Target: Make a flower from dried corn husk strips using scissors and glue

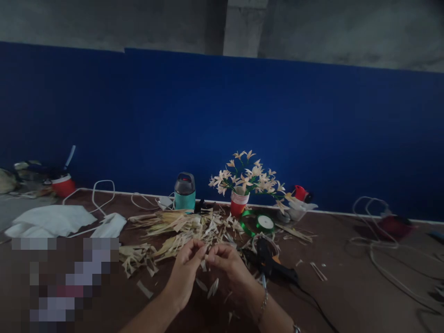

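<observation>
My left hand [189, 266] and my right hand [231, 263] meet at the fingertips over the table, both in a pinch. Between them is a small pale bit that looks like dried husk, mostly covered by the fingers. Cut husk petals [213, 287] lie on the table just below. Beyond my hands spreads a loose pile of dried husks [166, 224]. A black glue gun [268, 259] lies beside my right hand, its cord running toward the front. Pale husk flowers [255, 173] on green stems stand in a stack of red paper cups [239, 203].
A green ribbon roll [265, 223] lies near the cups. Behind the husks stands a teal bottle [185, 194]. White sheet material [52, 219] and a red cup [63, 186] are at left. White cables [376, 249] loop at right. A blue panel [173, 115] rises behind the table.
</observation>
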`<state>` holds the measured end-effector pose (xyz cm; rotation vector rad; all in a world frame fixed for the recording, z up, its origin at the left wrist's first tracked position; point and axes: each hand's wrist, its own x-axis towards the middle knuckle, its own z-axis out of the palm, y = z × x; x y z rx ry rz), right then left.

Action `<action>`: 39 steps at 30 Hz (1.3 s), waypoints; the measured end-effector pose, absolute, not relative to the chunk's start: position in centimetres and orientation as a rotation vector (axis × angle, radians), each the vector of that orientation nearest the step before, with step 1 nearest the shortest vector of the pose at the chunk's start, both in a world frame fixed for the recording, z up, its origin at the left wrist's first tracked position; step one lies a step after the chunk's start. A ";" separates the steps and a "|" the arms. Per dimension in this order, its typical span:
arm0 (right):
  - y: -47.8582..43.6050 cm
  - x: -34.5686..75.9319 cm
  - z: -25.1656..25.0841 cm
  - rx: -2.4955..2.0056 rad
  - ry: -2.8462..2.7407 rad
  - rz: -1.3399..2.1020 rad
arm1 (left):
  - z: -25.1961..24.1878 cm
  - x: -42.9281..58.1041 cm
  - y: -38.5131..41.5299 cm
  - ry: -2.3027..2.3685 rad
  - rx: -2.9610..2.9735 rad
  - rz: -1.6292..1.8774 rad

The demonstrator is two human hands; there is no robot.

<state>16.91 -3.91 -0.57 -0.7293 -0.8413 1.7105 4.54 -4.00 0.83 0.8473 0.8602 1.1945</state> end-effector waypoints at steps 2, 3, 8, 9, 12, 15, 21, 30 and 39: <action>-3.9 17.0 -0.5 -0.719 -0.841 1.734 | 1.3 4.5 -4.1 0.823 0.769 1.167; -4.0 17.1 -0.6 -0.717 -0.837 1.748 | 1.5 4.4 -4.1 0.807 0.736 1.156; -4.1 17.6 -0.5 -0.682 -0.854 1.802 | 1.7 4.4 -4.2 0.758 0.647 1.122; -4.1 17.8 -0.3 -0.663 -0.866 1.817 | 1.6 4.3 -4.0 0.763 0.639 1.121; -4.1 18.5 0.8 -0.624 -0.964 1.812 | 1.4 3.7 -3.2 0.820 0.668 1.166; -3.9 18.9 2.1 -0.734 -1.067 1.676 | 1.3 2.9 -2.3 0.966 0.973 1.288; -3.6 17.7 1.6 -1.038 -1.113 1.593 | 0.9 2.8 -2.4 1.042 1.559 1.306; -3.8 17.2 -0.2 -0.852 -1.085 1.641 | 1.0 4.2 -3.7 0.818 0.842 1.148; -3.9 19.1 1.8 -0.718 -1.202 1.635 | 0.8 3.6 -2.6 0.807 0.600 1.133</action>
